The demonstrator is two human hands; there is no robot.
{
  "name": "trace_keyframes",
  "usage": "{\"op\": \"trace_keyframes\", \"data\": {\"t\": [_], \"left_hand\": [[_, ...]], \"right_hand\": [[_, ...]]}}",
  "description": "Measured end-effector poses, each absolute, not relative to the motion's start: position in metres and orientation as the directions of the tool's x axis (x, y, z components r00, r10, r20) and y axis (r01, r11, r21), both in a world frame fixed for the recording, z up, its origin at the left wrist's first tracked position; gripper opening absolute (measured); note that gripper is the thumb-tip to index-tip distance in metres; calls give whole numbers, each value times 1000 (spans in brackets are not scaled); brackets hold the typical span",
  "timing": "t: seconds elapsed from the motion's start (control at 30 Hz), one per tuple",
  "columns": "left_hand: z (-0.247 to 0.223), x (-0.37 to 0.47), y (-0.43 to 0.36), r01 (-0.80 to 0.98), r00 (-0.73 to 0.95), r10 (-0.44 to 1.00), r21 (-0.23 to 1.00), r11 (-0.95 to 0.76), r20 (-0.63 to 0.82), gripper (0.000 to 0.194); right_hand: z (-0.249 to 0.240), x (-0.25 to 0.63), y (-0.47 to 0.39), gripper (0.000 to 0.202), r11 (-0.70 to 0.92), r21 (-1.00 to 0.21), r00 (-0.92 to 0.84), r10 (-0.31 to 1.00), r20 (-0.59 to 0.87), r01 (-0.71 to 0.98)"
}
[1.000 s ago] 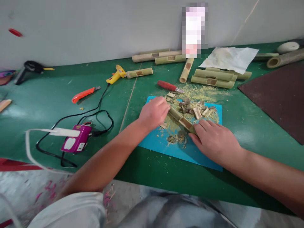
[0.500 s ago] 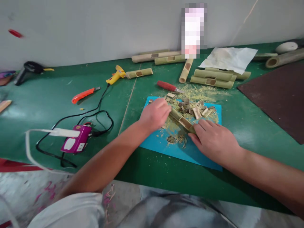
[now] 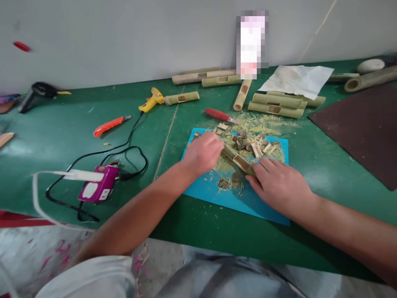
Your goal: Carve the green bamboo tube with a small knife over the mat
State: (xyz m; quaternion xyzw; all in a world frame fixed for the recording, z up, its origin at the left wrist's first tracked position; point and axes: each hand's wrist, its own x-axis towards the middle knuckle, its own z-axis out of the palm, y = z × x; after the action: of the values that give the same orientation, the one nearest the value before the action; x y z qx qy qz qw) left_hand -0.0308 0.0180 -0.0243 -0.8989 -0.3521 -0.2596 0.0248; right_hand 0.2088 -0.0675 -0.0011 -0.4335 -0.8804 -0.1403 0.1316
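A green bamboo tube [image 3: 237,158] with a rectangular opening cut in its upper side lies slantwise over the blue mat [image 3: 198,188]. My left hand [image 3: 206,153] is closed round its far left end, and my right hand [image 3: 277,178] grips the near right end. Both ends are hidden under my fingers. Bamboo chips [image 3: 256,148] and fibres are heaped just behind the tube, with a smaller pile of shavings [image 3: 231,184] in front of it. Beyond the mat lies a red-handled knife [image 3: 218,114], its tip among sawdust.
Several cut bamboo tubes [image 3: 274,109] lie at the back, some under a white paper [image 3: 297,78]. Leftward are an orange utility knife [image 3: 110,125], a yellow glue gun [image 3: 151,100] and a purple power adapter [image 3: 99,184] with cables. A dark brown board [image 3: 362,132] lies at right.
The view has shifted very slightly. Both hands keep their hold on the bamboo tube, which stays in the same place on the mat.
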Motion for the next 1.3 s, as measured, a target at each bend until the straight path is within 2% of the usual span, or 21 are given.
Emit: {"op": "trace_keyframes", "data": {"t": [0.07,0.2,0.3,0.4,0.53,0.67,0.77,0.9,1.0,1.13,1.3], "left_hand": [[-24,-32,18,621,649,599,128,-773,469,28],[-23,-31,17,645,609,601,117,-755,518,29],[-23,-29,16,623,657,595,111,-775,463,29],[-22,-28,16,662,605,618,114,-741,503,26],[-22,-26,13,626,678,603,100,-774,421,28],[-22,-24,12,660,606,608,102,-744,512,29],[-20,-22,10,623,671,607,119,-773,426,31],[-17,-21,7,670,609,643,132,-730,465,28],[-17,-22,7,648,650,633,129,-751,420,30],[-19,-26,12,674,587,636,134,-727,500,26],[-19,-27,13,636,642,607,117,-762,468,29]], "right_hand": [[-1,209,-67,26,586,133,-591,728,349,800],[-1,209,-68,25,577,120,-582,750,313,808],[-1,209,-68,25,573,126,-582,754,306,809],[-1,209,-68,25,569,131,-578,748,328,812],[-2,209,-68,24,569,148,-583,745,322,809],[-2,210,-67,25,571,135,-580,745,329,810],[-1,210,-67,26,578,137,-588,743,321,805],[0,209,-68,25,580,136,-589,736,333,803],[-1,209,-68,25,578,142,-588,736,336,804],[-2,210,-68,25,575,139,-584,735,344,806],[0,210,-69,23,579,146,-592,737,327,802]]}}
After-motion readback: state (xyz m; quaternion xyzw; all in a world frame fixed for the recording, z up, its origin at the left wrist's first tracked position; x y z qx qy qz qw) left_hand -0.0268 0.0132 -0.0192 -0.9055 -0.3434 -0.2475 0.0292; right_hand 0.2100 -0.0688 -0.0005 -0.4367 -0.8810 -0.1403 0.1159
